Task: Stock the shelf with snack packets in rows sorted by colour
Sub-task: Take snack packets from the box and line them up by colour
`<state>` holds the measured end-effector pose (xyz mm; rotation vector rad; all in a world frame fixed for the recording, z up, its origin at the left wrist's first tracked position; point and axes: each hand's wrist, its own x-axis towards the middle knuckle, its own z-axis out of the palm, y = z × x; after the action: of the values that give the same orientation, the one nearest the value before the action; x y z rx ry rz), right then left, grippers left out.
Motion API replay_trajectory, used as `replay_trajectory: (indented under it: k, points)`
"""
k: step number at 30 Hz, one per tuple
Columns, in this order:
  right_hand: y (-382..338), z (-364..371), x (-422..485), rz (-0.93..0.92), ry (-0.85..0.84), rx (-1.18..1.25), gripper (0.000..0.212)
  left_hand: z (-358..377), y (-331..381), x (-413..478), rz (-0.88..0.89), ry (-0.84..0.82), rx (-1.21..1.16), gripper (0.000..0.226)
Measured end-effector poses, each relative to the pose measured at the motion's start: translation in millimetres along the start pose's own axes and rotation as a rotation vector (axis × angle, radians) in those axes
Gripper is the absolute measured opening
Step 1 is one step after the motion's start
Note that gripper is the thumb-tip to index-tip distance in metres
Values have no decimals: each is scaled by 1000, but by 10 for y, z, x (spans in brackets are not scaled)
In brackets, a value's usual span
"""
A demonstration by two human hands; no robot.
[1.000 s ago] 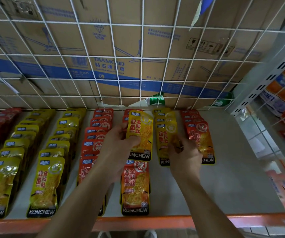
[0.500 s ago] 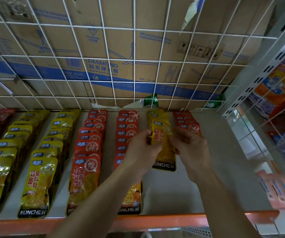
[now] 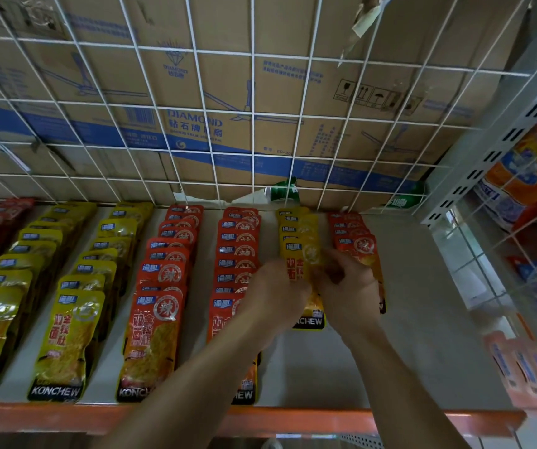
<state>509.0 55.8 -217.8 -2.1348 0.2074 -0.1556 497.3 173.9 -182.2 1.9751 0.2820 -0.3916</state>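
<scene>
left hand [image 3: 276,296], right hand [image 3: 349,286]: both pinch yellow packet [image 3: 297,265] between them | step: laying it on yellow row [image 3: 293,226] | next: square edges, release

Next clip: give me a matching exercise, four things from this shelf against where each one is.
Things: 1 yellow packet; 2 short red row; 3 cardboard box; 4 orange shelf edge.
Places: A behind the wire grid; B along the front, nearest the camera; C gripped by left hand and right hand; D at the rows' right end.
Pairs: 1-C; 2-D; 3-A; 4-B.
</scene>
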Motion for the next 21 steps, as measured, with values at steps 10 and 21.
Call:
replay_trajectory:
  k: [10,21]
  points:
    - [19,58,-33,-151,65,-72,22,25,24,7,-52,-22,-35,17]
    - [78,106,-18,-189,43,-148,24,6,29,4,-41,20,-33,11]
